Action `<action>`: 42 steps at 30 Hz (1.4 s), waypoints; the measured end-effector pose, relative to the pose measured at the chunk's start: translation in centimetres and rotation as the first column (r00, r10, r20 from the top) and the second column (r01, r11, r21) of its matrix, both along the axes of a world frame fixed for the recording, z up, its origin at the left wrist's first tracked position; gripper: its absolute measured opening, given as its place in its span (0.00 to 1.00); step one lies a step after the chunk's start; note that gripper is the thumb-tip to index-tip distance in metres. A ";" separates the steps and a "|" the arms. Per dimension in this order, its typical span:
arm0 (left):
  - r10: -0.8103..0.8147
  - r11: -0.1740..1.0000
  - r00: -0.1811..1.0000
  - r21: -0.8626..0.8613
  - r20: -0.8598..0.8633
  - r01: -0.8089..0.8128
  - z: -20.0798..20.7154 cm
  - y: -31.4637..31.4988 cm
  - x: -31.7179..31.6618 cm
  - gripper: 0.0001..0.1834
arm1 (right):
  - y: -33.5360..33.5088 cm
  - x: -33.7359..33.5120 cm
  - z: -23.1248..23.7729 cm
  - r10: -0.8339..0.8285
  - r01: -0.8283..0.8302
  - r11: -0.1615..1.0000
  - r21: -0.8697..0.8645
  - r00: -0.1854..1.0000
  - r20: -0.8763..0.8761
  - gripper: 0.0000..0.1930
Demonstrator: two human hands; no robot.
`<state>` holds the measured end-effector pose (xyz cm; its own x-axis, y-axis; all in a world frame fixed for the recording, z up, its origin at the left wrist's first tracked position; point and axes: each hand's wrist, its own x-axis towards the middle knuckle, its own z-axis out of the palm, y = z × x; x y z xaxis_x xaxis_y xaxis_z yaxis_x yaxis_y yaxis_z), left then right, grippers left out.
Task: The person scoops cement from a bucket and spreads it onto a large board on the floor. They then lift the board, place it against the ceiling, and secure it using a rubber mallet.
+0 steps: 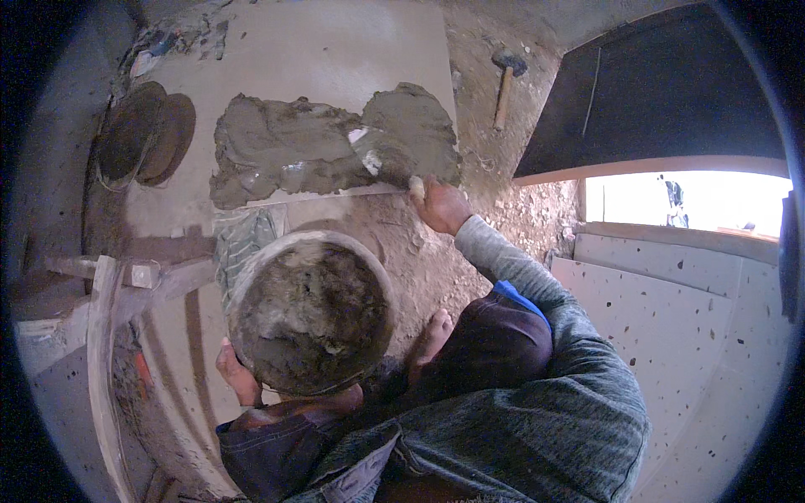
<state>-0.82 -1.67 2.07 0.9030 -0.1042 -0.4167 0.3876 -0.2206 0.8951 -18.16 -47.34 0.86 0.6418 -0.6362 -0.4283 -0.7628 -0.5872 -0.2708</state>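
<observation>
My right hand (443, 206) is closed around the pale handle of a trowel (367, 152), whose shiny wet blade lies in grey mortar (293, 151). The mortar is spread in a thick, uneven band across the near part of a large pale slab (335, 50). Close to my legs stands a round bucket (387, 285) holding dark wet mortar (310, 310). My left hand (241, 377) grips the bucket's lower left side, some of its fingers hidden. Beneath the bucket's left edge a striped cloth (239, 243) shows.
A hammer with a wooden handle (503, 96) lies right of the slab on rough ground. Two dark round pans (138, 138) lean at the left. A wooden frame (102, 360) stands near left. Speckled slabs (646, 310) and a black panel (646, 92) are at the right.
</observation>
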 end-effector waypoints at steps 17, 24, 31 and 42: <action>-0.176 0.984 0.984 0.015 0.023 0.176 -0.9 1.5 0.7 0.22 | -7.6 1.3 -1.6 -0.061 0.061 0.992 -0.109 0.998 0.002 0.30; -0.086 0.996 0.996 -0.042 -0.017 0.085 -0.4 0.9 0.4 0.21 | -5.8 -1.4 2.4 -0.227 0.222 0.936 0.274 0.974 -0.012 0.35; 0.059 0.958 0.946 -0.249 -0.319 -0.144 0.5 0.5 0.6 0.22 | -1.2 -6.4 5.8 -0.382 0.110 0.721 0.684 0.887 0.260 0.22; -0.304 0.933 0.953 -0.204 0.001 0.298 6.1 -7.8 3.1 0.23 | 5.4 -3.0 20.3 0.688 -0.687 0.721 -0.092 0.725 -0.027 0.19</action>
